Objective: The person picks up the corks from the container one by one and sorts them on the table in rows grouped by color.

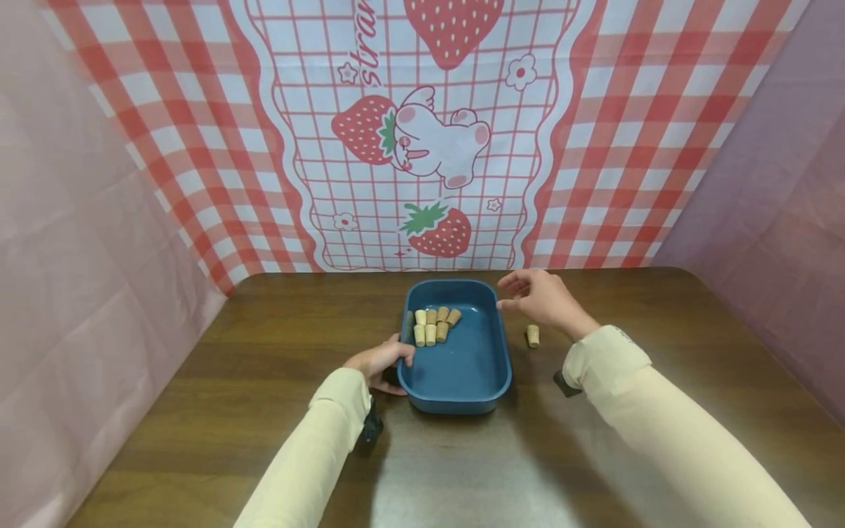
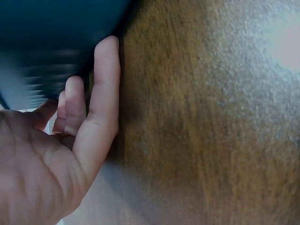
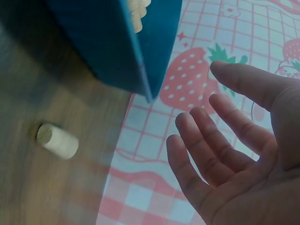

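A deep blue rectangular tray [image 1: 462, 372] stands on the table with several tapered cork stoppers [image 1: 431, 334] grouped at its left side. My left hand [image 1: 383, 361] grips the tray's left wall, thumb over the rim and fingers against the outside, as the left wrist view also shows. Beyond the tray's right rim, my right hand [image 1: 540, 297] hovers with relaxed fingers [image 3: 220, 154] and nothing between them. A single cork stopper [image 1: 532, 336] lies on the table below that hand, to the right of the tray; the right wrist view shows this loose stopper [image 3: 58, 141] too.
The brown wooden table [image 1: 264, 381] ends at a hanging cloth [image 1: 422, 220] printed with strawberries and red checks. Plain fabric walls [image 1: 759, 220] close off both sides. Glare falls on the table's near part.
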